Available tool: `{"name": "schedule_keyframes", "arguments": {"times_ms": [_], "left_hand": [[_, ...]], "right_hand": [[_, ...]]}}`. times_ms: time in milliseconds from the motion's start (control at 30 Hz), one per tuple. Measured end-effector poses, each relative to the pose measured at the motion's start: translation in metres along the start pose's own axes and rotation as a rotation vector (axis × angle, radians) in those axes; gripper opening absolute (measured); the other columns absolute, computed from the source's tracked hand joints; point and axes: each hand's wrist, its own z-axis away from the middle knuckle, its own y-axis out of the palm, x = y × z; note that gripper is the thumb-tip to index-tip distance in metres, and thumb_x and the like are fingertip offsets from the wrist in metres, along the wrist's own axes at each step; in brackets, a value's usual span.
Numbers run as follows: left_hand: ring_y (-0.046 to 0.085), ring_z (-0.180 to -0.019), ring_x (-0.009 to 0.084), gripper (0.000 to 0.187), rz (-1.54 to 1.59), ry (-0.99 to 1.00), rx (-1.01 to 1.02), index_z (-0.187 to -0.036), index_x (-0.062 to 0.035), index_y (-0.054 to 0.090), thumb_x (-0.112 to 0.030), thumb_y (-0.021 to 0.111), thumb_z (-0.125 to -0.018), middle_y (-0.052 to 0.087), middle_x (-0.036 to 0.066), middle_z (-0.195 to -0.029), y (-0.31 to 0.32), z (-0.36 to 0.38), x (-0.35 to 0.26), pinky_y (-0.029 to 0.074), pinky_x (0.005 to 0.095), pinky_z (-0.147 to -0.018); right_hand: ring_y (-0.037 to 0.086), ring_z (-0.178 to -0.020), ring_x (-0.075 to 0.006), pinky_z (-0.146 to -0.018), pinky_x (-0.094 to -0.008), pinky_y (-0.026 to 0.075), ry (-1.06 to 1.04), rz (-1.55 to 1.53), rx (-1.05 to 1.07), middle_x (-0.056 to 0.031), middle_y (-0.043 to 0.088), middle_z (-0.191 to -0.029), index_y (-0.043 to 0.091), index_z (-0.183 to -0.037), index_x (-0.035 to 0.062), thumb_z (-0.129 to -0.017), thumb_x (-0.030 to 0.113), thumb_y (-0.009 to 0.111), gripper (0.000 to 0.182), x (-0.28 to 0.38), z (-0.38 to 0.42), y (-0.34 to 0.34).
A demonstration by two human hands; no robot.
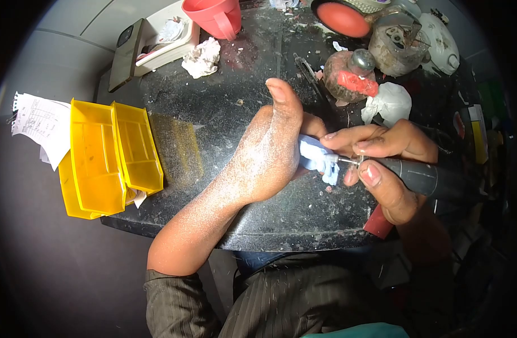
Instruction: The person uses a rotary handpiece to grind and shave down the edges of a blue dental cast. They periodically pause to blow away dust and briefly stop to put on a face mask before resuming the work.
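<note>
My left hand [268,145], thumb raised and dusted with pale powder, is closed around a pale blue plaster piece [316,155] that looks like a dental model. Part of the piece is hidden behind the palm and fingers. In my right hand [395,147] is a black rotary handpiece [419,177], gripped like a pen. Its thin metal bur points left and meets the right side of the piece, as far as I can see. The fingertips of my right hand are close beside the piece.
Yellow bins [95,163] with papers [41,124] stand at the left. Behind are a phone [126,53], a white tray [171,53], a red mug [216,17] and crumpled tissue [202,58]. A dirty glass jar [396,50], a metal-capped bottle [348,76] and white cloth [389,103] lie back right.
</note>
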Motion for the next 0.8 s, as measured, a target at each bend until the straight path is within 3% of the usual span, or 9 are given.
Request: {"name": "schedule_keyframes", "arguments": {"times_ms": [333,400,500,600,800], "left_hand": [[0.061,-0.060,0.0152,0.116,-0.073,0.018,-0.024,-0.075,-0.0016,0.067,-0.080,-0.018,-0.086,0.066,0.007,-0.067,0.000,-0.001,0.001,0.051,0.0268,-0.066],[0.063,-0.060,0.0189,0.113,-0.148,0.180,-0.064,-0.075,0.0004,0.066,-0.076,-0.017,-0.091,0.067,0.009,-0.068,0.000,-0.004,0.008,0.053,0.0286,-0.068],[0.064,-0.059,0.0220,0.111,-0.136,0.125,-0.047,-0.075,0.0016,0.065,-0.072,-0.016,-0.094,0.066,0.011,-0.068,0.000,-0.002,0.006,0.053,0.0299,-0.069],[0.064,-0.058,0.0204,0.113,-0.143,0.120,-0.110,-0.075,0.0006,0.066,-0.074,-0.017,-0.092,0.066,0.010,-0.067,0.003,0.000,0.003,0.053,0.0289,-0.067],[0.061,-0.056,0.0147,0.117,-0.104,0.067,-0.049,-0.072,-0.0019,0.067,-0.082,-0.018,-0.085,0.063,0.007,-0.063,0.001,-0.002,0.003,0.049,0.0263,-0.060]], "right_hand": [[0.072,-0.087,-0.0235,-0.072,-0.0315,0.059,0.012,0.019,-0.005,-0.0381,0.065,-0.112,0.049,-0.103,-0.0012,-0.095,0.004,0.059,0.014,0.000,-0.001,0.003],[0.070,-0.077,-0.0143,-0.072,-0.0299,0.059,0.056,-0.051,-0.173,-0.0324,0.071,-0.104,0.059,-0.099,-0.0065,-0.086,-0.002,0.065,0.015,0.001,-0.001,0.011],[0.070,-0.076,-0.0137,-0.071,-0.0288,0.059,0.021,-0.083,-0.159,-0.0323,0.071,-0.103,0.059,-0.099,-0.0069,-0.087,-0.002,0.066,0.015,-0.002,-0.001,0.009],[0.070,-0.075,-0.0135,-0.070,-0.0285,0.059,0.039,-0.087,-0.183,-0.0325,0.071,-0.103,0.058,-0.098,-0.0072,-0.087,-0.001,0.066,0.015,-0.002,-0.001,0.011],[0.070,-0.075,-0.0142,-0.070,-0.0289,0.059,0.033,-0.094,-0.158,-0.0333,0.070,-0.104,0.058,-0.098,-0.0075,-0.087,-0.001,0.065,0.014,-0.002,-0.001,0.009]]}}
